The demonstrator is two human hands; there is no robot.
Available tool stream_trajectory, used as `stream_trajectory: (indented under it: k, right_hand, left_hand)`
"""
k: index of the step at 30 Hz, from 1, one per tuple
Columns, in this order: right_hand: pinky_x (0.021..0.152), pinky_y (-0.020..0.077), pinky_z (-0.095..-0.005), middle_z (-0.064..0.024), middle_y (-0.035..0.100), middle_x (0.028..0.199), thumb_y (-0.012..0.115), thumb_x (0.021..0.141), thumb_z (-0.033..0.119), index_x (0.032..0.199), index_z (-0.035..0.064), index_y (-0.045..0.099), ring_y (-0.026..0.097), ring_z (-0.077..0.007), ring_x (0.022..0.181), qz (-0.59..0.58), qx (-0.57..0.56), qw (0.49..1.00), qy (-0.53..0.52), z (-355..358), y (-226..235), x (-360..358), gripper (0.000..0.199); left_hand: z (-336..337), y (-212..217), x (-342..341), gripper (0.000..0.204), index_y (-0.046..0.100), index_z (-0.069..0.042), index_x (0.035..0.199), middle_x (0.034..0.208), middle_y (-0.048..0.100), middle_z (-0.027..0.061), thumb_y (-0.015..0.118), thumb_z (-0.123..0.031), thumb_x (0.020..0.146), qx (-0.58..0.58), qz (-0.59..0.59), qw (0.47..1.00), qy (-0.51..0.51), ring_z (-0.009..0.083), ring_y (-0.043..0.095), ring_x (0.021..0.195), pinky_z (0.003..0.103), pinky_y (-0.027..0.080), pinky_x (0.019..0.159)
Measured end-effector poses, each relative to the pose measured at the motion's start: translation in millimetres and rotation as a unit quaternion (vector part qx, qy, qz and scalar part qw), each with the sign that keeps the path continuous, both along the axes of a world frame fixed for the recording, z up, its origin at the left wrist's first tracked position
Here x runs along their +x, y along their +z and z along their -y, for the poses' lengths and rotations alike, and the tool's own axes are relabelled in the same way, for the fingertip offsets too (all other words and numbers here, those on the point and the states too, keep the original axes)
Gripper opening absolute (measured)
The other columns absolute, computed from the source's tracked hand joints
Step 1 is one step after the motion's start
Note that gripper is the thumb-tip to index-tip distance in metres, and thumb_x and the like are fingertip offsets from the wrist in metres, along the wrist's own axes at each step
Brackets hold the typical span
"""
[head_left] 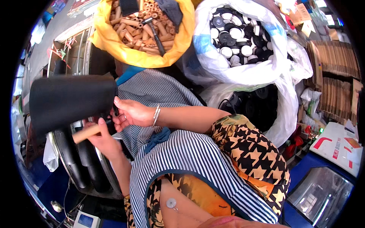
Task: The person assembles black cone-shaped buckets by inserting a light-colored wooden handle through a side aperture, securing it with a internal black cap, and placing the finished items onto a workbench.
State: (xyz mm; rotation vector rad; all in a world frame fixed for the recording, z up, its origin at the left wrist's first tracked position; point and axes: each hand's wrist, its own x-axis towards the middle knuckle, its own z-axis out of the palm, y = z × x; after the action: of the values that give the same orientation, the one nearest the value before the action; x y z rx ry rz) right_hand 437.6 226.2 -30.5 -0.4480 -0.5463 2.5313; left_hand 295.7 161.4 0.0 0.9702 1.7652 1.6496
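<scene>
A large black, tapered vessel (72,98), which looks like a pan seen from the side, is held up at the left. My right hand (133,113) is closed on its near right edge, thumb on top, beside a dark stub. Just below, my left hand (105,141) grips a short tan wooden handle (86,133), one end pointing out to the left. The fingertips of both hands come close together under the vessel. Its inside is hidden, and whether the handle touches the vessel I cannot tell.
Ahead, a yellow bag (178,49) holds several wooden handles and a hammer (155,36). A white bag (207,57) of black and white round knobs stands right of it, above a bag of black parts (258,106). Black stacked pieces (70,152) lie left; cardboard (336,60) is stacked right.
</scene>
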Motion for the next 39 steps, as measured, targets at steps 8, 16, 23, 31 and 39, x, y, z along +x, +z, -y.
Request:
stream_trajectory:
  k: [8, 16, 23, 31, 39]
  right_hand:
    - [0.076, 0.0514, -0.0466, -0.0193, 0.068, 0.093, 0.059, 0.092, 0.033, 0.104, 0.0059, 0.063, 0.066, -0.0368, 0.087, 0.604, 0.450, 0.657, -0.014, 4.0, -47.3, 222.2, 0.030]
    - [0.084, 0.0496, -0.0444, -0.0067, 0.056, 0.124, 0.053, 0.093, 0.020, 0.122, 0.0187, 0.056, 0.055, -0.0299, 0.113, 0.975, 0.136, 0.102, 0.145, 104.4, -116.1, 524.9, 0.029]
    - [0.092, 0.0457, -0.0469, -0.0091, 0.065, 0.115, 0.053, 0.093, 0.020, 0.125, 0.0165, 0.053, 0.056, -0.0287, 0.115, 0.967, 0.166, 0.120, 0.154, 105.7, -135.4, 558.1, 0.032]
    - [0.083, 0.0505, -0.0348, -0.0087, 0.066, 0.097, 0.075, 0.081, 0.024, 0.132, 0.0037, 0.056, 0.062, -0.0188, 0.088, 0.608, 0.270, 0.743, 0.075, 23.2, -38.0, 376.1, 0.058]
    - [0.095, 0.0389, -0.0343, -0.0135, 0.057, 0.107, 0.058, 0.093, 0.021, 0.135, -0.0012, 0.053, 0.053, -0.0254, 0.102, 0.317, 0.545, 0.725, -0.276, -40.1, 52.4, 139.1, 0.048]
  left_hand:
    - [11.0, 24.0, -18.4, 0.045, 0.051, 0.000, 0.134, 0.134, 0.055, 0.0122, 0.062, 0.003, 0.090, -0.081, -0.171, 0.980, -0.068, 0.0214, 0.054, 0.118, 0.032, 0.041, 0.102]
    - [20.1, 29.1, 1.3, 0.037, 0.063, -0.001, 0.117, 0.111, 0.064, 0.0097, 0.068, 0.006, 0.081, -0.185, -0.313, 0.915, -0.176, 0.0225, 0.061, 0.106, 0.031, 0.044, 0.096]
    - [19.3, 16.3, -23.9, 0.038, 0.059, -0.001, 0.117, 0.121, 0.062, 0.0117, 0.065, 0.009, 0.081, -0.173, -0.218, 0.950, -0.143, 0.0209, 0.059, 0.111, 0.032, 0.044, 0.098]
    - [31.1, -12.4, -20.8, 0.039, 0.064, 0.000, 0.110, 0.114, 0.066, 0.0111, 0.068, 0.010, 0.072, -0.040, -0.160, 0.983, -0.079, 0.0210, 0.061, 0.109, 0.033, 0.043, 0.100]
    - [54.4, 18.5, -11.9, 0.036, 0.066, 0.002, 0.108, 0.106, 0.067, 0.0096, 0.073, -0.005, 0.074, 0.035, -0.065, 0.997, 0.010, 0.0185, 0.063, 0.098, 0.029, 0.047, 0.090]
